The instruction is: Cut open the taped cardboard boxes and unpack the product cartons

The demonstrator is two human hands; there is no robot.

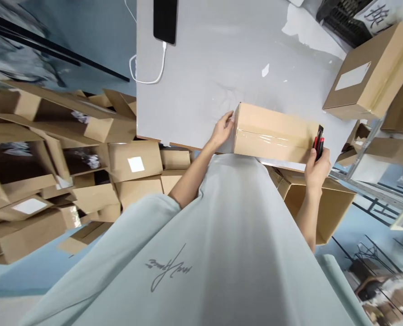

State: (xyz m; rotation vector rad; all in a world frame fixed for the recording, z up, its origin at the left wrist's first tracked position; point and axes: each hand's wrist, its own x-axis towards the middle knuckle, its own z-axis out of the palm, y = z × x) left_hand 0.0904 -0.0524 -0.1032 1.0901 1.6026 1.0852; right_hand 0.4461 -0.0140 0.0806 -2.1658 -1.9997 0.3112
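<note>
Pale green shirt (242, 235) is seen across the lower centre of the frame. Above it, the upper centre is filled by a grey worktop (201, 68). Right of centre, along the worktop's lower edge, a taped cardboard box (272, 129) is placed. At its left end the left hand (223, 130) is held unclenched; at its right end the right hand (317, 167) is clamped around a red-and-black cutter (319, 141).

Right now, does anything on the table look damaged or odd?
The table has a ragged white patch at far right, as if peeled. A smaller white fleck beyond the box could be scrap or damage.
</note>
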